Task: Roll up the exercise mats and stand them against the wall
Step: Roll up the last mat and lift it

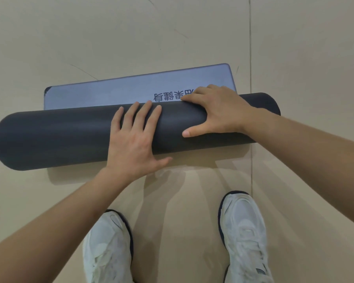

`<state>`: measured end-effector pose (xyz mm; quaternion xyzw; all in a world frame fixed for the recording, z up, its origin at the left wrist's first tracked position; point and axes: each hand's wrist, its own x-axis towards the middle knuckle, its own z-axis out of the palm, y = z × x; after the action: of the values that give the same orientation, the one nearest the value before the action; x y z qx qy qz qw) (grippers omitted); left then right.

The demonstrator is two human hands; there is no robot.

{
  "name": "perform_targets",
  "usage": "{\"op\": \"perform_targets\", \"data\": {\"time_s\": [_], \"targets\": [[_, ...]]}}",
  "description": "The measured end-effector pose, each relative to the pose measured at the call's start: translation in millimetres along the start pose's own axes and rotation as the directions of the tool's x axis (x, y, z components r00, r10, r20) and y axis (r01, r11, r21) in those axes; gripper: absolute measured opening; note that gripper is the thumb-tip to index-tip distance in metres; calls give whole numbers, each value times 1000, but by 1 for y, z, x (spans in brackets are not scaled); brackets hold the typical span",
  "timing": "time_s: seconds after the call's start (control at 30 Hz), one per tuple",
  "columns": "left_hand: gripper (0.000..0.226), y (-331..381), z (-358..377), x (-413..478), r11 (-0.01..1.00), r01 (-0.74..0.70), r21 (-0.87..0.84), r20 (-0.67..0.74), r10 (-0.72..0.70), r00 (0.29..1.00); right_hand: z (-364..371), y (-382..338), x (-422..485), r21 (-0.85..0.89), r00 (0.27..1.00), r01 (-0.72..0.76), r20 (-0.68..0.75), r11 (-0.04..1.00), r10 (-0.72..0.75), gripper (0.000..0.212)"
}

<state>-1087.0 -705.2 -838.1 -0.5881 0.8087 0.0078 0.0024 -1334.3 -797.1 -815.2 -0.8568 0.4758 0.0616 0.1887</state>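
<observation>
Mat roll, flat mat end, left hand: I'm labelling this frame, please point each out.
mat roll (59,137), head view, bare dark surface near its left end.
flat mat end (110,92), head view, unrolled lighter part beyond roll.
left hand (135,139), head view, its back.

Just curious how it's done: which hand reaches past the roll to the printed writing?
The right hand: its fingers curl over the roll onto the writing. The left hand lies flat on the roll, fingers straight.
</observation>
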Motion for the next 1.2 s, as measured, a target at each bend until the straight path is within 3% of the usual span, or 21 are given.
{"op": "perform_targets", "data": {"time_s": [0.1,0.17,0.23,0.43,0.53,0.63,0.87,1.2], "targets": [[121,-6,-1,12,1000,-10,-12,-26,9,1000,10,-4,-11,-49,977,20,-210,999,-30,90],[118,-10,-4,21,1000,-8,-16,-35,7,999,23,-8,-22,-117,921,56,-377,991,-97,82],[117,-14,-8,31,1000,-11,-16,-22,11,1000,35,-10,-29,-213,877,64,-455,975,-157,84],[118,-27,-20,59,998,-44,-38,67,47,997,34,-13,-20,-375,969,-26,-237,927,-69,127],[107,-31,-23,65,992,-129,-9,5,129,992,26,-7,-6,-385,983,-43,-182,922,-30,135],[94,-29,-15,58,971,-226,76,-138,234,962,18,2,6,-375,986,-33,-164,926,-31,133],[130,-29,-4,74,974,-116,193,20,114,993,-25,15,44,-266,999,23,-26,964,-31,126],[117,-34,-11,63,981,-150,124,-69,159,985,-31,-7,24,-172,1000,4,-18,985,-7,106]]}}
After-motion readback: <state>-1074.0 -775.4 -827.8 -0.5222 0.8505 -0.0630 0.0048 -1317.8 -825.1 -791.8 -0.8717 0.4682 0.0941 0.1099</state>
